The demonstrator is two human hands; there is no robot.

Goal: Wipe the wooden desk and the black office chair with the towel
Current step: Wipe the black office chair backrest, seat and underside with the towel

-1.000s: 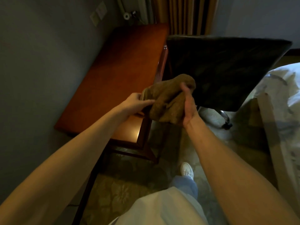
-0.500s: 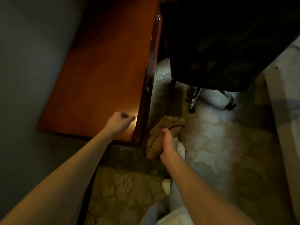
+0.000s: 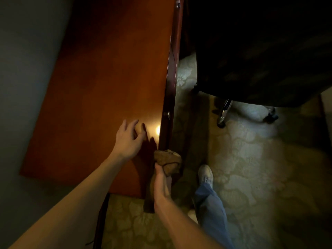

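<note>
The reddish wooden desk [image 3: 100, 90] runs up the left half of the view against a grey wall. My right hand [image 3: 161, 186] grips the bunched brown towel [image 3: 168, 161], holding it at the desk's near right corner against the dark front edge. My left hand [image 3: 128, 139] hovers over the desk top near that corner, fingers spread, holding nothing. The black office chair [image 3: 260, 51] fills the upper right, its chrome legs and castors showing below the seat.
Patterned pale carpet [image 3: 251, 168] covers the floor right of the desk. My leg in blue trousers and a white shoe [image 3: 205, 175] stands beside the desk corner. A small knob [image 3: 168, 115] sits on the desk's front edge. A grey wall [image 3: 23, 69] borders the desk's left.
My left hand opened from a loose fist to spread fingers over the desk. My right hand brought the towel up from beside the desk to its near right corner. The view shifted closer.
</note>
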